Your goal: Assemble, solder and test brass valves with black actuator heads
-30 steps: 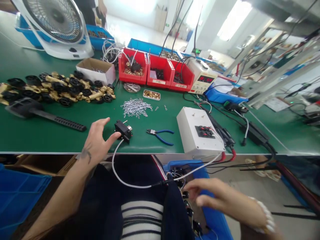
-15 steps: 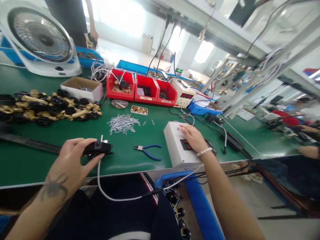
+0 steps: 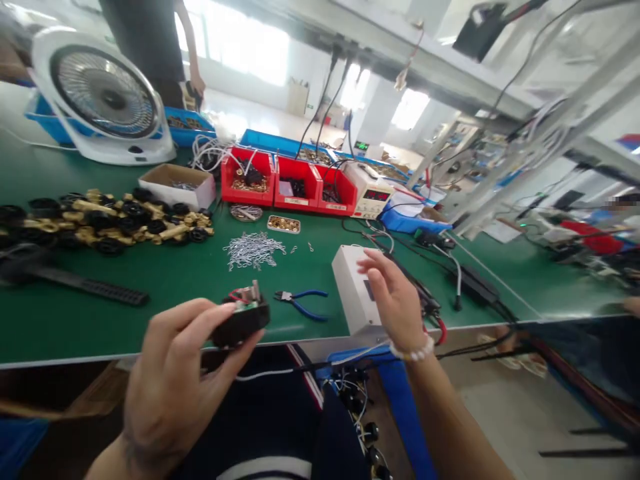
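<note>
Between the thumb and fingers of my left hand (image 3: 183, 367) is a black device housing (image 3: 243, 325), with a green circuit board, a red wire and a metal post showing on top. A white cable (image 3: 273, 375) runs from beneath it toward the right. My right hand (image 3: 395, 300) hovers over the white control box (image 3: 354, 293), fingers apart and holding nothing; it hides part of the box's top. Blue-handled pliers (image 3: 305, 303) lie on the green table, between the housing and the box. Behind them is a pile of small silver clips (image 3: 254, 250).
Brass and black fittings (image 3: 130, 220) lie heaped at left, near a hammer (image 3: 85, 283) and a white fan (image 3: 105, 100). Red bins (image 3: 295, 200) and a power supply (image 3: 370, 193) line the back. A blue crate (image 3: 400, 407) stands below the table edge. Another person stands behind the fan.
My left hand has brought the black housing right and closer, tilting it so the board shows. My right hand has lifted off the control box's switch, and its fingers have opened.
</note>
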{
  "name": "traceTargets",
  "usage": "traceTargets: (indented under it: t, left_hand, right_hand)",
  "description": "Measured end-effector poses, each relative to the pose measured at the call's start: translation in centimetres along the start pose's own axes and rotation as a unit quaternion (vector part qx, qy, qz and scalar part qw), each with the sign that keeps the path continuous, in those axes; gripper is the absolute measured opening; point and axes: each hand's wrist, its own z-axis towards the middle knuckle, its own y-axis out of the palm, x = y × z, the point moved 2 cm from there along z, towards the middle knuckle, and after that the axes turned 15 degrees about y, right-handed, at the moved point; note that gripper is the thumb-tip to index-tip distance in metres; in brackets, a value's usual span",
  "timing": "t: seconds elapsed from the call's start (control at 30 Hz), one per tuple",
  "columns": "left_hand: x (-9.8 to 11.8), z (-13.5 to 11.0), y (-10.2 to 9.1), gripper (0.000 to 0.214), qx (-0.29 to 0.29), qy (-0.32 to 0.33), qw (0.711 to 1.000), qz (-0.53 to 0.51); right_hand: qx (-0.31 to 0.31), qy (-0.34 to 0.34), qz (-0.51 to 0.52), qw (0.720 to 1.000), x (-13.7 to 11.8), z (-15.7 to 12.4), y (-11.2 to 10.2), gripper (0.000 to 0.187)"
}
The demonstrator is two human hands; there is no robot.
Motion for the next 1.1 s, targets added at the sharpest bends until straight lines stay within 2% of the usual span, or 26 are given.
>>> traceTargets:
  t: [0.03,0.07,0.13,0.17,0.23,0.33,0.43,0.53,0.7,0.77,0.93,1.1]
  left_hand:
    - [1.5,0.7,0.1,0.05,0.012,0.078,0.995,0.066]
    - [2.6,1.2,0.5,0.048,0.012,0.103,0.99,0.094]
    - [4.3,1.6,1.3,0.04,0.009,0.119,0.988,0.096]
    - [4.9,1.5,1.8,0.036,-0.006,0.118,0.99,0.077]
    - [5.8,0.9,2.3,0.032,-0.045,0.127,0.991,0.007]
    - [6.4,0.3,1.9,0.029,-0.067,0.136,0.983,-0.105]
    - [5.7,0.4,0.6,0.019,-0.028,0.089,0.989,-0.118]
    - [4.9,0.5,-0.3,0.018,0.002,0.039,0.993,-0.114]
    - [4.6,0.0,-0.4,0.023,-0.008,0.019,0.986,-0.167]
    - [4.6,-0.1,-0.4,0.022,-0.014,0.01,0.984,-0.179]
    - [4.5,-0.1,-0.7,0.021,-0.053,-0.058,0.974,-0.213]
    - [4.9,0.4,-0.9,0.01,-0.089,-0.086,0.97,-0.21]
  right_hand:
    - [-0.075,0.032,0.092,0.992,-1.0,-2.2,1.1,0.05]
    - [-0.166,0.072,0.174,0.968,-1.9,-4.5,2.4,0.055]
    - [-0.307,0.146,0.308,0.889,-3.4,-8.4,5.1,0.066]
    - [-0.333,0.169,0.364,0.853,-4.0,-9.8,6.2,0.066]
    - [-0.321,0.209,0.45,0.807,-4.4,-11.3,7.8,0.058]
    - [-0.272,0.246,0.514,0.775,-4.3,-11.2,8.5,0.051]
    - [-0.256,0.249,0.537,0.765,-4.5,-10.6,7.8,0.054]
    - [-0.256,0.243,0.553,0.755,-4.9,-10.7,7.2,0.054]
    - [-0.275,0.233,0.564,0.743,-4.7,-11.5,7.2,0.057]
    - [-0.276,0.222,0.559,0.75,-4.5,-11.6,7.1,0.057]
    - [-0.296,0.189,0.55,0.757,-4.6,-11.5,6.9,0.052]
    - [-0.286,0.186,0.512,0.788,-4.3,-11.9,6.6,0.052]
